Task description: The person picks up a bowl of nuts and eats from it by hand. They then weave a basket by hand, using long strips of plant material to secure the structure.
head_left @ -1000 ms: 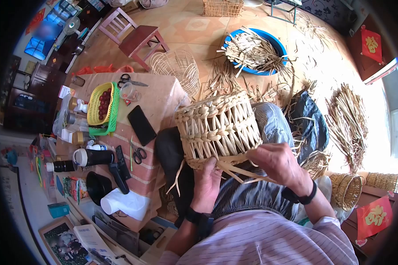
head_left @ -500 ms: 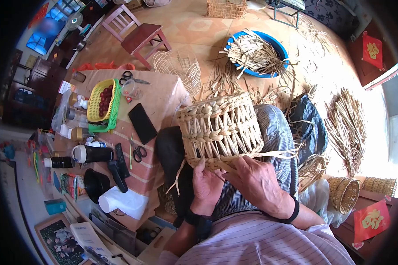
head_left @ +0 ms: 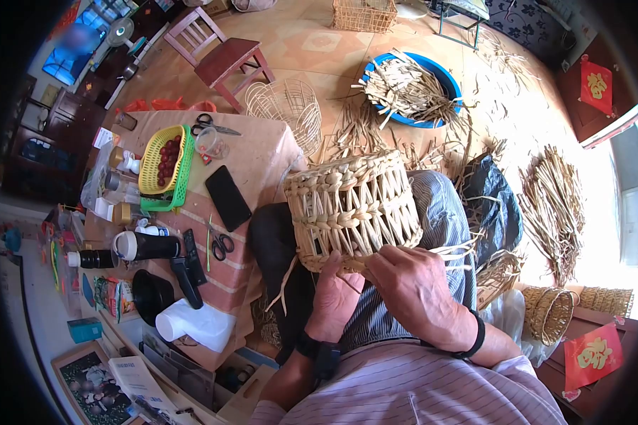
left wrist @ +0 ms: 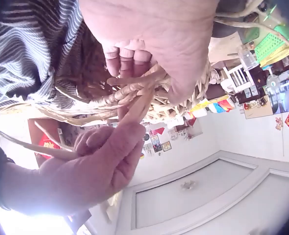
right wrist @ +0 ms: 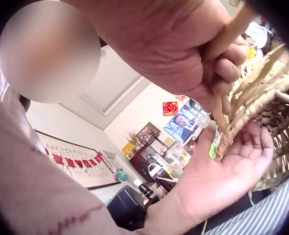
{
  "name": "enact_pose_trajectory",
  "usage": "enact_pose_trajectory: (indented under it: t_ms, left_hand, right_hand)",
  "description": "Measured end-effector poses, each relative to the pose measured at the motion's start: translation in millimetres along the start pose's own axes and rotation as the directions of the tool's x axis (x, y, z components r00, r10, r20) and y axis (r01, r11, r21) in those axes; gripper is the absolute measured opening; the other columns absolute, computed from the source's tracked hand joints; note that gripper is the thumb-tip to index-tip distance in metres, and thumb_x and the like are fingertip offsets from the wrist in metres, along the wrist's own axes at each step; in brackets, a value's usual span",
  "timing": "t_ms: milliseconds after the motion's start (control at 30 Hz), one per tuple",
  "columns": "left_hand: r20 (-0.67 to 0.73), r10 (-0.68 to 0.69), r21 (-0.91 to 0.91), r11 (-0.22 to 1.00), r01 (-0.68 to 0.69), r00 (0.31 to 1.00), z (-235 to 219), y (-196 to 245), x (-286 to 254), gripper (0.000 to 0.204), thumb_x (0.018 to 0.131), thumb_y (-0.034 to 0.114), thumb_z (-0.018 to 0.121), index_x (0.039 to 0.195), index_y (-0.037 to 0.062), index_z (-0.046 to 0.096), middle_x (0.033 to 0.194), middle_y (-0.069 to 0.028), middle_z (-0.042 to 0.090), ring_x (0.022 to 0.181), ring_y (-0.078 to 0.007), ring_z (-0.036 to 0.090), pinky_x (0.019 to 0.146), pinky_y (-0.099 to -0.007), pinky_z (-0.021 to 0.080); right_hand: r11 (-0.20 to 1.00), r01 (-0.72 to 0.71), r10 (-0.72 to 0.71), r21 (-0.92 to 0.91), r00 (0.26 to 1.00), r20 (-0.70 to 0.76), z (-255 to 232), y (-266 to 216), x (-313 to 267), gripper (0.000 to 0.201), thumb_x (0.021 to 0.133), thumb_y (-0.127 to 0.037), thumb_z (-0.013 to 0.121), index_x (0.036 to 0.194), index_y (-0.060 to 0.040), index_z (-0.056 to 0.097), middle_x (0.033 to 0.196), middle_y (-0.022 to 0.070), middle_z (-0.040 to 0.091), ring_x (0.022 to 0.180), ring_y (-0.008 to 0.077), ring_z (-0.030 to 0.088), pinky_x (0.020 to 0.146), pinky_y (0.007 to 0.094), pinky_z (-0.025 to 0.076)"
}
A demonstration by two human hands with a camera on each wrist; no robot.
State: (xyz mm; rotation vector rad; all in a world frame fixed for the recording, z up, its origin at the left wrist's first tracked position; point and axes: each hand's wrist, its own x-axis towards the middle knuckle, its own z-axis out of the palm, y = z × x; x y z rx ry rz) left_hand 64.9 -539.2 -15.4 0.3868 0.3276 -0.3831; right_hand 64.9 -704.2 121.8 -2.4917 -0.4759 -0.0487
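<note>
A woven straw basket [head_left: 354,205] lies across the person's lap, its near rim toward the body. The left hand [head_left: 333,297] grips that rim, thumb on the outer side and fingers inside, as the right wrist view shows with the left hand [right wrist: 232,171] around the braided edge [right wrist: 237,127]. Just beside it, the right hand [head_left: 418,290] pinches a flat straw strand at the rim. In the left wrist view the right hand [left wrist: 95,161] holds this strand [left wrist: 139,106] between thumb and curled fingers. Loose strand ends [head_left: 454,251] stick out to its right.
At left, a table [head_left: 262,152] carries a phone [head_left: 227,199], scissors [head_left: 222,246], a yellow basket [head_left: 160,161] and bottles. Beyond the lap are a wire-like frame basket [head_left: 283,113], a blue basin [head_left: 450,85] of straw and a red chair [head_left: 227,64]. Straw bundles [head_left: 554,212] lie at right.
The right hand has come in from the right to the rim beside the left hand, then shifted slightly. The strand formerly pulled out rightward is now held close to the rim.
</note>
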Motion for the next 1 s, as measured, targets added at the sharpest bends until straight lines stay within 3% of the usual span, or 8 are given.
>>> enact_pose_trajectory:
  t_ms: [133, 233, 333, 367, 433, 667, 767, 1000]
  left_hand:
    - [-0.007, -0.038, -0.045, 0.998, 0.038, 0.999, -8.2, -3.3, 3.2, 0.048, 0.104, 0.02, 0.066, 0.148, 0.0087, 0.052, 0.144, -0.0096, 0.062, 0.134, -0.0249, 0.058, 0.121, -0.046, 0.042]
    - [-0.035, -0.082, -0.107, 0.991, 0.078, 0.996, -22.9, -8.8, 5.9, 0.065, 0.101, 0.011, 0.068, 0.158, 0.0078, 0.038, 0.154, -0.0098, 0.05, 0.139, -0.0263, 0.053, 0.123, -0.0458, 0.04]
    - [-0.026, 0.064, 0.095, 0.994, -0.061, 0.998, -7.0, -13.7, 7.1, 0.071, 0.096, 0.001, 0.072, 0.158, 0.0102, 0.038, 0.151, -0.0061, 0.051, 0.14, -0.0218, 0.051, 0.12, -0.0406, 0.043]
    - [0.049, 0.095, 0.08, 0.992, -0.099, 0.994, -11.0, -16.2, 10.2, 0.073, 0.095, -0.002, 0.073, 0.158, 0.0112, 0.039, 0.15, -0.0052, 0.051, 0.14, -0.0205, 0.051, 0.12, -0.0389, 0.044]
    - [-0.001, 0.123, 0.108, 0.987, -0.122, 0.992, -9.7, -18.3, 11.1, 0.076, 0.093, -0.003, 0.075, 0.158, 0.0119, 0.039, 0.151, -0.0049, 0.05, 0.139, -0.0193, 0.052, 0.12, -0.0381, 0.044]
    - [-0.071, 0.14, 0.172, 0.977, -0.126, 0.988, -0.6, -18.5, 14.5, 0.067, 0.096, 0.004, 0.076, 0.155, 0.011, 0.046, 0.147, -0.0044, 0.058, 0.135, -0.0188, 0.058, 0.113, -0.0374, 0.049]
    - [-0.07, 0.136, 0.161, 0.979, -0.123, 0.988, 5.6, -17.1, 12.7, 0.065, 0.097, 0.004, 0.075, 0.155, 0.0107, 0.046, 0.147, -0.0045, 0.059, 0.134, -0.0182, 0.059, 0.112, -0.0366, 0.051]
    - [-0.017, 0.14, 0.15, 0.979, -0.136, 0.99, -7.0, -19.6, 15.6, 0.063, 0.101, 0.004, 0.069, 0.157, 0.011, 0.041, 0.152, -0.0055, 0.056, 0.135, -0.0182, 0.059, 0.112, -0.0373, 0.053]
  right_hand:
    - [0.998, 0.04, -0.043, -0.055, 0.998, -0.043, -0.1, 19.9, 17.7, 0.008, 0.079, -0.003, 0.065, 0.086, -0.0029, 0.061, 0.085, 0.014, 0.059, 0.08, 0.0343, 0.066, 0.069, 0.0451, 0.054]
    - [0.996, 0.003, -0.011, -0.085, 0.995, -0.103, 15.7, 38.3, 27.1, 0.009, 0.087, -0.012, 0.07, 0.086, -0.006, 0.064, 0.078, 0.0115, 0.057, 0.073, 0.0337, 0.064, 0.065, 0.0462, 0.052]
    - [0.998, -0.012, 0.002, -0.065, 0.989, -0.149, 21.0, 35.5, 29.6, 0.009, 0.088, -0.014, 0.071, 0.086, -0.0071, 0.065, 0.078, 0.0119, 0.059, 0.073, 0.0345, 0.065, 0.065, 0.0475, 0.052]
    - [0.997, -0.032, 0.023, -0.075, 0.992, -0.123, 20.2, 33.6, 30.3, 0.011, 0.088, -0.014, 0.072, 0.085, -0.0065, 0.064, 0.077, 0.0123, 0.058, 0.073, 0.0345, 0.065, 0.065, 0.0474, 0.052]
    - [0.996, -0.032, 0.019, -0.08, 0.989, -0.149, 21.0, 29.0, 32.8, 0.016, 0.088, -0.014, 0.073, 0.082, -0.0051, 0.061, 0.077, 0.0131, 0.057, 0.072, 0.0348, 0.064, 0.064, 0.0469, 0.051]
    - [0.996, 0.057, -0.068, -0.074, 0.985, -0.159, 33.6, 29.6, 39.0, 0.012, 0.087, -0.006, 0.069, 0.098, -0.0037, 0.064, 0.079, 0.0123, 0.056, 0.07, 0.0336, 0.062, 0.063, 0.0468, 0.05]
    - [0.986, 0.126, -0.143, -0.104, 0.974, -0.174, 35.6, 30.6, 38.7, 0.013, 0.085, -0.005, 0.068, 0.096, -0.0033, 0.062, 0.081, 0.0131, 0.055, 0.073, 0.0342, 0.063, 0.063, 0.0467, 0.05]
    - [0.987, 0.163, -0.164, -0.014, 0.983, -0.085, 31.3, 37.2, 37.8, 0.021, 0.081, -0.005, 0.068, 0.099, -0.0039, 0.058, 0.085, 0.0144, 0.056, 0.079, 0.0363, 0.065, 0.068, 0.0462, 0.053]
